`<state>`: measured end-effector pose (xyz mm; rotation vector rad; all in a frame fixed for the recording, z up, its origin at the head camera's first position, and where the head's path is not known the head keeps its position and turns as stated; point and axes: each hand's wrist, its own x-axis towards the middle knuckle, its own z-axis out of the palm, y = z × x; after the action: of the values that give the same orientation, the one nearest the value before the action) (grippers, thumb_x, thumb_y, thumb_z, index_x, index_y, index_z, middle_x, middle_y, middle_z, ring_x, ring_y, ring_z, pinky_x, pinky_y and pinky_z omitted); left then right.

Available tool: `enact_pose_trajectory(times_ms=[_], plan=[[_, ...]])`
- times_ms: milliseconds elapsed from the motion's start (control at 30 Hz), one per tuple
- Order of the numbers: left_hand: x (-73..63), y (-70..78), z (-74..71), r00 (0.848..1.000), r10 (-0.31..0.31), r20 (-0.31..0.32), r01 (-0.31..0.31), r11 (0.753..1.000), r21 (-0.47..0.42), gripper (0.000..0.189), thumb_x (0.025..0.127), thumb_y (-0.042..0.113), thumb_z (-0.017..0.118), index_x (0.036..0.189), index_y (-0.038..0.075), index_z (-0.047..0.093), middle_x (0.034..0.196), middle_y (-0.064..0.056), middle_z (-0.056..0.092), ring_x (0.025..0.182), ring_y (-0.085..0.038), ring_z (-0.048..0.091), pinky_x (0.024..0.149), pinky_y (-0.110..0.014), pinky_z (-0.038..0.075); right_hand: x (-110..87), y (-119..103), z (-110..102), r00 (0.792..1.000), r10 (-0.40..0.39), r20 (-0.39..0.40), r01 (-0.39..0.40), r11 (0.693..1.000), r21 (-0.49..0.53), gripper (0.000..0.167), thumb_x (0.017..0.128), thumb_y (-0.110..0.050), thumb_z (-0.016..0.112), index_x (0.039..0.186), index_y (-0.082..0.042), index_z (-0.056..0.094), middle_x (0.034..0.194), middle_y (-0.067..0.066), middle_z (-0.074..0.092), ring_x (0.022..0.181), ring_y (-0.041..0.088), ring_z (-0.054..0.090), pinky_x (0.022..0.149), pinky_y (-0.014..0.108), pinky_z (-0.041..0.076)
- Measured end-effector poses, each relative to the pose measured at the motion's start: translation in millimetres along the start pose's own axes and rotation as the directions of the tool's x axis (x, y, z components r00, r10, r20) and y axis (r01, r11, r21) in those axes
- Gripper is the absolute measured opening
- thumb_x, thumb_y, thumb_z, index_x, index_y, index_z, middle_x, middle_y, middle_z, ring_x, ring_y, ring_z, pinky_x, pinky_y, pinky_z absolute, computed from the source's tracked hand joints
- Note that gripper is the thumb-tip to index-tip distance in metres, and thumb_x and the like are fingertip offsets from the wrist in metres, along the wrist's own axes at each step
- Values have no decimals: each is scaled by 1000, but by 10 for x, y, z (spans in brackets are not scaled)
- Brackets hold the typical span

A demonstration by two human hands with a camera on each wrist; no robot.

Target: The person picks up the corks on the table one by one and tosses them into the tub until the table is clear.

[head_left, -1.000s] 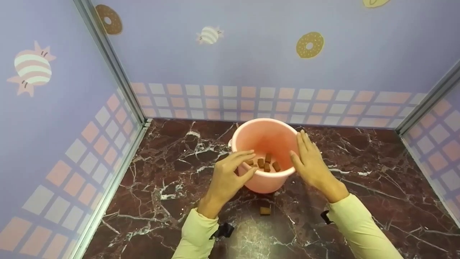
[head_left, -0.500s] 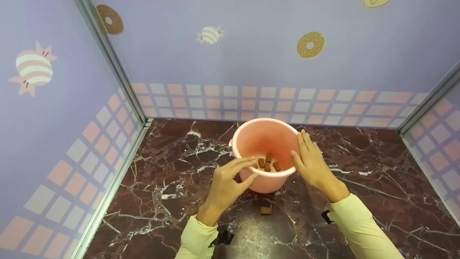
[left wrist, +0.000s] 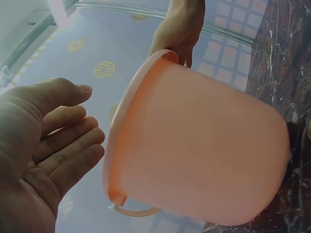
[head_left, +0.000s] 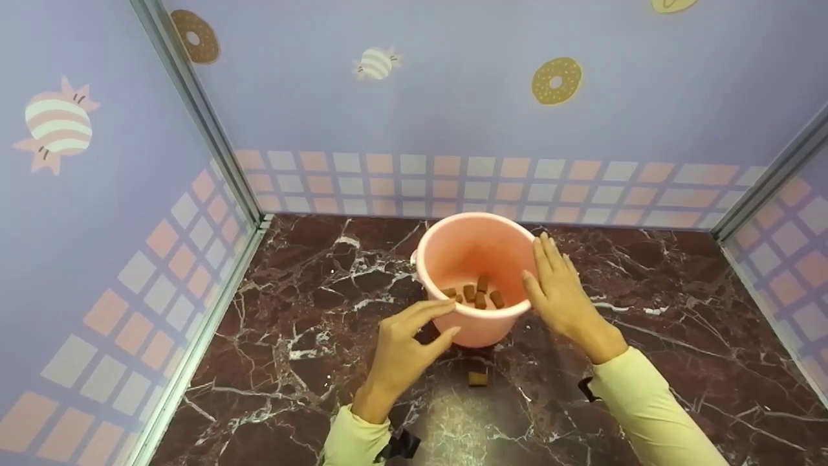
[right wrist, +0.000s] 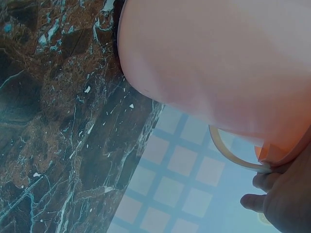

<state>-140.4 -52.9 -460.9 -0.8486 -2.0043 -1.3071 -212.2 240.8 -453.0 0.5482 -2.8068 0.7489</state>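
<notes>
A pink bucket (head_left: 475, 330) stands upright, several small brown blocks (head_left: 480, 299) on its bottom. At its front left, my left hand (head_left: 402, 343) holds nothing; thumb and fingers are apart, fingertips close to the rim. In the left wrist view, that left hand (left wrist: 53, 141) has loosely bent fingers and a gap between it and the bucket (left wrist: 199, 145). My right hand (head_left: 561, 294) holds the right rim, thumb over the inner side and fingers along the outside. The right wrist view shows the right hand's fingers (right wrist: 262, 182) beside the handle (right wrist: 233, 158); the thumb is hidden there.
Another brown block (head_left: 478, 378) lies in front of the bucket on the dark marbled tabletop (head_left: 310, 388). A patterned purple panel (head_left: 453, 123) rises close behind the bucket, with side panels (head_left: 97, 213) at left and right.
My left hand has drawn slightly down and back from the bucket's mouth, uncovering blocks inside at the left. My right hand and the bucket have stayed in place.
</notes>
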Motion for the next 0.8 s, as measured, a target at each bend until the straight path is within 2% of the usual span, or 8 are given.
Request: enact_pose_trajectory(times_ms=[367, 633, 800], plan=[[-130, -22, 34, 999, -20, -29, 19, 999, -31, 35, 80, 1, 91, 113, 1, 80, 116, -8, 79, 105, -25, 76, 99, -32, 59, 5, -6, 5, 1000, 8, 10, -8, 1000, -17, 68, 114, -28, 39, 163, 13, 15, 173, 30, 9, 160, 45, 10, 130, 58, 2], [-322, -101, 125, 996, -83, -19, 82, 995, -54, 34, 80, 1, 91, 113, 2, 80, 114, -5, 79, 104, -24, 76, 99, -32, 59, 6, 3, 18, 1000, 7, 3, -7, 1000, -11, 68, 113, -27, 40, 163, 13, 15, 172, 30, 8, 160, 45, 11, 130, 57, 1], [-407, -137, 183, 995, -100, -13, 98, 992, -85, 31, 82, 2, 91, 112, 3, 81, 113, -4, 79, 103, -25, 76, 98, -32, 59, 3, 2, 13, 1000, 12, 7, -12, 1000, -5, 68, 114, -28, 39, 163, 13, 14, 173, 29, 7, 161, 43, 8, 130, 57, 0]])
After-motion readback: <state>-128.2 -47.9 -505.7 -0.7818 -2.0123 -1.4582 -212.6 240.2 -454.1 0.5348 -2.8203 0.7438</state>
